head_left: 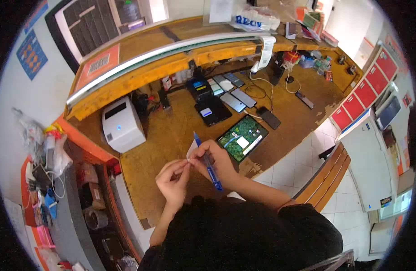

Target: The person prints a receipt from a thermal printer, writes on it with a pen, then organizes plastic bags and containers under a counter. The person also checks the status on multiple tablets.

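Note:
Over the wooden desk (158,135), my two hands meet close together. My right hand (217,158) is closed around a blue pen (212,174), which slants across the fingers with one end pointing up. A small white piece of paper (191,148) sticks up between the hands. My left hand (173,178) pinches at the paper's lower edge, its fingertips touching those of my right hand. The pinched part is mostly hidden by the fingers. Just right of my right hand lies a tablet (240,142) with its screen lit.
A white label printer (122,124) stands on the left. Several phones (233,102) lie beyond the tablet, near a black payment terminal (211,111). White cables (272,92) run across the desk. Above is a wooden shelf (171,54); a slatted bench (323,174) stands at right.

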Demonstrator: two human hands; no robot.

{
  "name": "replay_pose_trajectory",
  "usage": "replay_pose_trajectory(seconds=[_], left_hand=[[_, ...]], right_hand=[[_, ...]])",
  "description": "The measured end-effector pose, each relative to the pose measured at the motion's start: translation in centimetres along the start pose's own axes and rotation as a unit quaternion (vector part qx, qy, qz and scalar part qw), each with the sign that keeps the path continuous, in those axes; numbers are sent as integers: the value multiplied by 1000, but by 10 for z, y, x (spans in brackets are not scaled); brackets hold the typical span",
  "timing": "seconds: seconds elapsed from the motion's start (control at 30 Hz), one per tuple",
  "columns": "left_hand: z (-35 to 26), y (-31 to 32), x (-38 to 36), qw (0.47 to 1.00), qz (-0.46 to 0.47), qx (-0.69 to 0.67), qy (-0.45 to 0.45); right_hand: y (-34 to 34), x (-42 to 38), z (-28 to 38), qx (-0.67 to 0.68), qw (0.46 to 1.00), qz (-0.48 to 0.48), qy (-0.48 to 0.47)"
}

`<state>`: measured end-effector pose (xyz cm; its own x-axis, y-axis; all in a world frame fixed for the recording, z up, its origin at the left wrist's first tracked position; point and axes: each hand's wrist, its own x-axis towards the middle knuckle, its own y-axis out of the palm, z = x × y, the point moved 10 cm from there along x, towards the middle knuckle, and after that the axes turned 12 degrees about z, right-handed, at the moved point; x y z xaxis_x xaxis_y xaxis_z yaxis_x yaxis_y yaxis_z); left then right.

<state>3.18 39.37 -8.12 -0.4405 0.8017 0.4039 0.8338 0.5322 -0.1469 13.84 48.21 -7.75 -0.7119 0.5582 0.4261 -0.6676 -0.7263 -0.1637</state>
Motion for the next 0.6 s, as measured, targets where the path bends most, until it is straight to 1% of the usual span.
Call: replay_pose_trajectory(seconds=[0.03, 0.07, 0.1, 0.17, 0.23, 0.3, 0.37, 0.4, 0.43, 0.5, 0.53, 0.57, 0.6], left_hand=[[-1, 2, -1, 1000, 5, -26, 2], [11, 2, -3, 999, -7, -45, -21], [15, 3, -4, 999, -9, -45, -21], [15, 3, -4, 998, -24, -52, 1], [12, 1, -3, 998, -41, -45, 4], [13, -1, -1, 998, -58, -37, 5], [19, -13, 2, 994, -98, -54, 14], [20, -18, 4, 988, -119, -98, 18], [27, -27, 8, 985, -132, -107, 18], [40, -55, 13, 984, -177, -34, 1], [46, -68, 15, 980, -195, -40, 16], [49, -78, 18, 976, -212, -46, 32], [46, -83, 19, 974, -227, -19, 15]], right_hand=[[1, -1, 0, 4, 1000, 4, 5], [-1, -1, 3, -8, 1000, 1, 3], [-3, -1, 7, -21, 1000, -4, -1], [-2, 0, 9, -3, 1000, 9, -8], [-2, 1, 16, -4, 999, 13, -42], [-7, 0, 10, 8, 1000, 8, -27], [-17, 2, 1, 20, 1000, 3, -16], [-31, 3, -11, 98, 995, -19, -14], [-46, 4, -24, 176, 984, -41, -12], [-89, 4, -29, -20, 996, -76, -30], [-110, 1, -53, -30, 995, -100, -8], [-128, -3, -60, -166, 980, -109, 17], [-133, -5, -87, -143, 983, -96, 60]])
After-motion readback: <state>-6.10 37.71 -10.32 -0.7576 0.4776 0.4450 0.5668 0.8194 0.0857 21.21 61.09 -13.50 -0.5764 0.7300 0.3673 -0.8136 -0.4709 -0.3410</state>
